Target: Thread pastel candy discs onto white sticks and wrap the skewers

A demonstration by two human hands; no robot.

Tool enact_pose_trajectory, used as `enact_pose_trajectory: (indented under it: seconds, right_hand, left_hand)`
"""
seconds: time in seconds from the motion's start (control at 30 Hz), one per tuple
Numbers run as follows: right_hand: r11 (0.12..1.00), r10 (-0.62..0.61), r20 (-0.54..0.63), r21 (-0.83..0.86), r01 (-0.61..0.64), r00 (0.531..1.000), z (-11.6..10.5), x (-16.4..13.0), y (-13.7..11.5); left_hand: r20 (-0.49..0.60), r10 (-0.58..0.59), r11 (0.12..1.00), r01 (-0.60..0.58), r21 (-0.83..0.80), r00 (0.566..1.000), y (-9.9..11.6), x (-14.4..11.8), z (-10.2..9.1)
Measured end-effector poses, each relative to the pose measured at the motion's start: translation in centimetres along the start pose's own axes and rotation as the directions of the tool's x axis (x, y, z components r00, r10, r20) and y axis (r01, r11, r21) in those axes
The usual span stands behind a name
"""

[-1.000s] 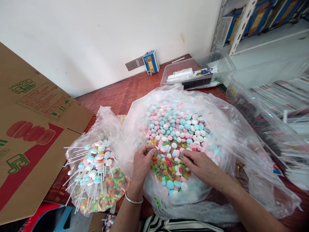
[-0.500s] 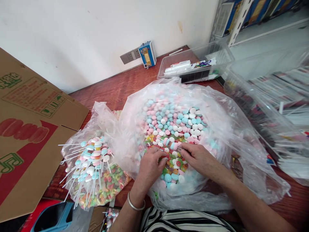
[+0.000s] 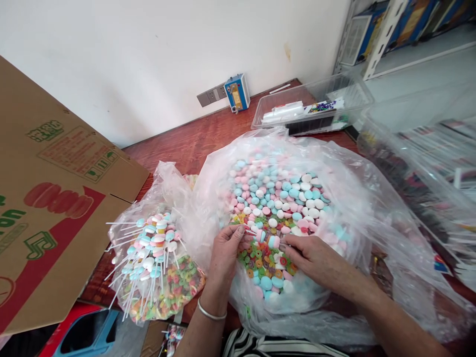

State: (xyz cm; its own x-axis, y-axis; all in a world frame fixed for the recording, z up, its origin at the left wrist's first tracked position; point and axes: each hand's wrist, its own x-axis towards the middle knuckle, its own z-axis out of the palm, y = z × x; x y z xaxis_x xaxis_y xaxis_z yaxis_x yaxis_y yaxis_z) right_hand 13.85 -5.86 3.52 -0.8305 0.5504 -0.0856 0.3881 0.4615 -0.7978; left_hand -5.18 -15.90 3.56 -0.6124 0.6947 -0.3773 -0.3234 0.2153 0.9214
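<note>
1. The loose candies [image 3: 273, 208], pastel discs with coloured gummy rings nearest the person, fill the large clear bag [image 3: 345, 208] on the wooden table [image 3: 193, 141].
2. The left hand [image 3: 226, 250] pinches a thin white stick at the heap's near edge; the right hand [image 3: 316, 258] lies on the candies, fingers pressed down, what they hold hidden.
3. Left of it, a smaller bag [image 3: 163, 198] holds finished lollipops [image 3: 152, 248]; a cardboard box [image 3: 52, 198] beyond; a clear tray [image 3: 316, 94] behind.
</note>
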Motion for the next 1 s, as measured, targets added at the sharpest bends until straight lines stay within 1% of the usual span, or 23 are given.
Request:
enact_pose_trajectory:
  seconds: [0.1, 0.17, 0.27, 0.33, 0.4, 0.47, 0.53, 0.57, 0.6, 0.63, 0.67, 0.7, 0.73, 0.77, 0.8, 0.83, 0.9, 0.93, 0.97, 1.0]
  right_hand:
    - [0.999, 0.029, 0.006, -0.020, -0.029, 1.000, 0.0, 0.0, 0.0]
    - [0.999, 0.041, 0.007, -0.025, -0.041, 0.999, 0.0, 0.0, -0.1]
    - [0.998, 0.053, 0.014, -0.017, -0.052, 0.999, 0.1, 0.0, -0.3]
    - [0.999, 0.048, 0.016, 0.004, -0.049, 0.999, 0.2, 0.0, -0.4]
    - [0.998, 0.032, 0.005, 0.045, -0.032, 0.999, 0.1, 0.0, -0.5]
    - [0.995, 0.006, -0.010, 0.096, -0.005, 1.000, 0.0, 0.0, -0.5]
    - [0.991, -0.014, -0.029, 0.131, 0.018, 0.999, -0.3, 0.1, -0.5]
    - [0.990, -0.016, -0.039, 0.137, 0.022, 0.999, -0.4, 0.1, -0.4]
    - [0.991, -0.014, -0.050, 0.136, 0.021, 0.999, -0.5, 0.1, -0.3]
    - [0.992, -0.009, -0.062, 0.129, 0.017, 0.998, -0.6, 0.1, -0.2]
    - [0.993, -0.005, -0.074, 0.121, 0.013, 0.997, -0.7, 0.1, -0.1]
    - [0.993, -0.003, -0.084, 0.114, 0.013, 0.996, -0.8, 0.1, 0.0]
    - [0.994, -0.005, -0.094, 0.110, 0.015, 0.996, -0.8, 0.1, 0.0]
    - [0.994, -0.007, -0.100, 0.107, 0.018, 0.995, -0.9, 0.1, 0.1]
    - [0.994, -0.009, -0.103, 0.107, 0.020, 0.995, -0.9, 0.1, 0.1]
    - [0.994, -0.010, -0.105, 0.104, 0.021, 0.994, -0.9, 0.2, 0.1]
    - [0.996, -0.008, -0.102, 0.091, 0.017, 0.995, -0.9, 0.1, 0.1]
    - [0.996, -0.006, -0.096, 0.085, 0.014, 0.995, -0.9, 0.1, 0.1]
    - [0.997, -0.003, -0.088, 0.081, 0.010, 0.996, -0.9, 0.1, 0.1]
    - [0.997, 0.001, -0.082, 0.082, 0.006, 0.997, -0.9, 0.1, 0.1]
  left_hand:
    - [0.000, 0.027, 1.000, -0.027, 0.011, 1.000, -0.4, -0.1, 0.0]
    - [0.013, 0.073, 0.995, -0.074, 0.072, 0.997, -0.7, -0.1, -0.1]
    - [0.029, 0.209, 0.950, -0.210, 0.231, 0.977, -1.1, -0.3, -0.2]
    - [0.056, 0.276, 0.913, -0.281, 0.295, 0.959, -1.1, -0.5, -0.1]
    - [0.081, 0.293, 0.912, -0.304, 0.275, 0.953, -0.9, -0.7, -0.1]
    - [0.100, 0.284, 0.926, -0.300, 0.227, 0.954, -0.6, -0.9, -0.1]
    - [0.115, 0.294, 0.919, -0.314, 0.240, 0.949, -0.4, -1.1, -0.3]
    - [0.132, 0.310, 0.895, -0.336, 0.293, 0.941, -0.3, -1.3, -0.3]
    - [0.172, 0.335, 0.848, -0.376, 0.374, 0.927, -0.3, -1.4, -0.4]
    - [0.241, 0.360, 0.770, -0.433, 0.468, 0.901, -0.3, -1.6, -0.5]
    - [0.338, 0.373, 0.664, -0.503, 0.554, 0.864, -0.3, -1.8, -0.5]
    - [0.447, 0.364, 0.546, -0.576, 0.609, 0.817, -0.3, -2.0, -0.4]
    - [0.546, 0.337, 0.438, -0.641, 0.630, 0.767, -0.3, -2.2, -0.3]
    - [0.618, 0.306, 0.355, -0.689, 0.632, 0.724, -0.3, -2.4, -0.2]
    - [0.658, 0.284, 0.300, -0.717, 0.630, 0.697, -0.4, -2.5, -0.1]
    - [0.673, 0.272, 0.265, -0.726, 0.635, 0.688, -0.5, -2.5, 0.1]
    - [0.661, 0.273, 0.244, -0.715, 0.655, 0.699, -0.7, -2.5, 0.3]
    - [0.642, 0.279, 0.259, -0.700, 0.665, 0.714, -0.8, -2.5, 0.3]
    - [0.615, 0.287, 0.295, -0.679, 0.672, 0.734, -1.0, -2.3, 0.3]
    - [0.573, 0.298, 0.358, -0.646, 0.674, 0.763, -1.1, -2.2, 0.3]
